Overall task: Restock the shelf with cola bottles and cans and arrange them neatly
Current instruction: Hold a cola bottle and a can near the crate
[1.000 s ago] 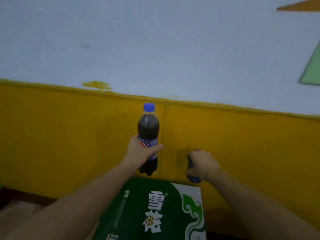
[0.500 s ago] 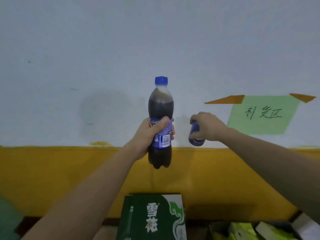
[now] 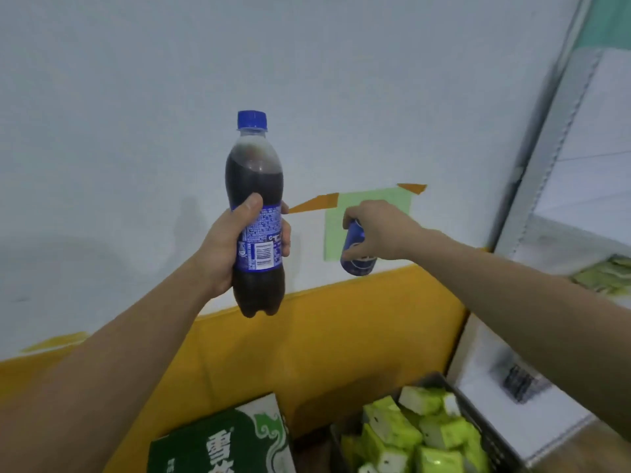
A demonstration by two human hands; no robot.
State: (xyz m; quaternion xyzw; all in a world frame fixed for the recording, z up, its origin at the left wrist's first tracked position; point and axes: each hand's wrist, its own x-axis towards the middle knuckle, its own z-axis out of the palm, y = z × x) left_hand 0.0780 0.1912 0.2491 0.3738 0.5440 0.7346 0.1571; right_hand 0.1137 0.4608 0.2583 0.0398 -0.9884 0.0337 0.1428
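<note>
Your view swung right since the earlier frame, a white shelf (image 3: 587, 138) came in beyond your right hand (image 3: 380, 230), which gripped a blue cola can (image 3: 356, 261), your left hand (image 3: 223, 250) beside it curled round an upright cola bottle (image 3: 254, 175) at its label.

Ahead: the wall (image 3: 136, 114) is blocking all forward reach.
Right: the shelf (image 3: 587, 131) is standing against the wall.
Below: a green carton (image 3: 218, 442) and a crate (image 3: 478, 421) of green packets (image 3: 392, 431) are sitting underneath.
</note>
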